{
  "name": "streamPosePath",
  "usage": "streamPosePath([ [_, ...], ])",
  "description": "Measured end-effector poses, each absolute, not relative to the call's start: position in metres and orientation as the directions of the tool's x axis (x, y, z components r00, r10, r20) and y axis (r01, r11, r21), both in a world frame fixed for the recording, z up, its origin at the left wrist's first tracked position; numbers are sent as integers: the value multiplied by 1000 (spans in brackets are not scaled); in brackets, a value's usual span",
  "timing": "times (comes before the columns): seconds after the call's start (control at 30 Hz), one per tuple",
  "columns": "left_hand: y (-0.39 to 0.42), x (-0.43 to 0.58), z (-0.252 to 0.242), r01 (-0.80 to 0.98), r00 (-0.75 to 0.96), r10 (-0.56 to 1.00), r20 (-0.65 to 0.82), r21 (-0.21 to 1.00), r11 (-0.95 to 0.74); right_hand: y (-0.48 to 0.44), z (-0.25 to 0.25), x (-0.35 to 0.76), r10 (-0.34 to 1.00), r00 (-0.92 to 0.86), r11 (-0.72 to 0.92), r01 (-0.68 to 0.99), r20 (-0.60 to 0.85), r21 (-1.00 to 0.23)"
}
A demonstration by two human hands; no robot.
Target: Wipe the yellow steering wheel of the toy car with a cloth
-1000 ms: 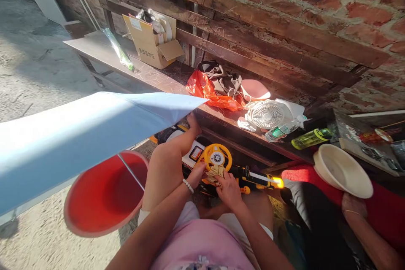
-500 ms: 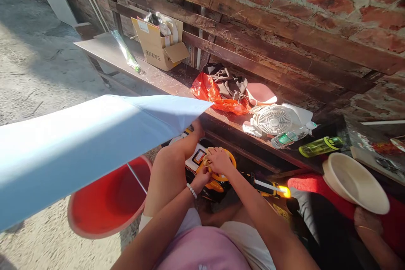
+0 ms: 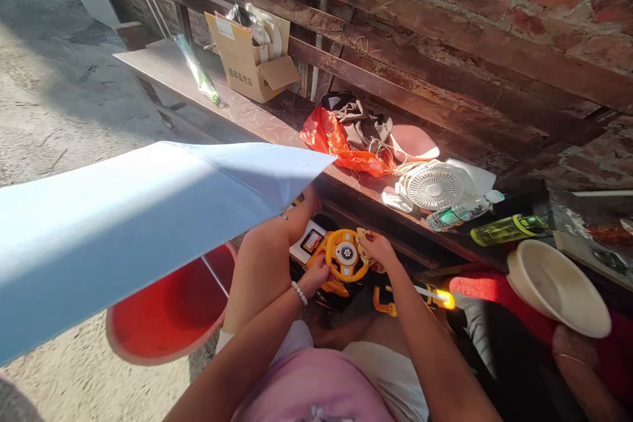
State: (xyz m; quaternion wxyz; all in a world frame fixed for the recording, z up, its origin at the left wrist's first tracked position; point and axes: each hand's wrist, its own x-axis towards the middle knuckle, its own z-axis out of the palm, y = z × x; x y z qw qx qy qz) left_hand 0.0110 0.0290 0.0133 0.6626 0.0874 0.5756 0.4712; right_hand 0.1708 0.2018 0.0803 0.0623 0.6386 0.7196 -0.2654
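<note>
A yellow toy steering wheel [image 3: 347, 271] with a grey hub sits on a white, black and yellow ride-on toy car [image 3: 300, 245] between my legs. My left hand [image 3: 314, 278], with a white bead bracelet at the wrist, grips the wheel's lower left rim. At the right rim, my right hand [image 3: 376, 249] is closed on a crumpled yellowish cloth [image 3: 364, 242] with dark patches, pressed against the wheel. My fingers partly hide the cloth.
A red tub [image 3: 163, 316] stands left, beneath a pale blue umbrella [image 3: 148, 224]. The wooden bench [image 3: 267, 120] holds a cardboard box [image 3: 242, 69], a red plastic bag [image 3: 324, 135], a white fan [image 3: 435, 188] and bottles. At right, another person's hand [image 3: 573, 349] touches a cream basin [image 3: 568, 290].
My right hand has moved with the cloth from the wheel's upper left to its right rim, uncovering the hub. My left hand stays at the wheel's lower left.
</note>
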Motion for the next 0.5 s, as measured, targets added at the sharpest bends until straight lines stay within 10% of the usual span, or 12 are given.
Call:
streamPosePath([
  [0.27, 30, 9, 15, -561, -122, 730, -673, 653, 508, 108, 51, 187, 943, 149, -313, 702, -297, -640],
  [0.5, 29, 10, 14, -557, -141, 741, -657, 671, 490, 48, 31, 197, 933, 12, -308, 539, -359, -784],
])
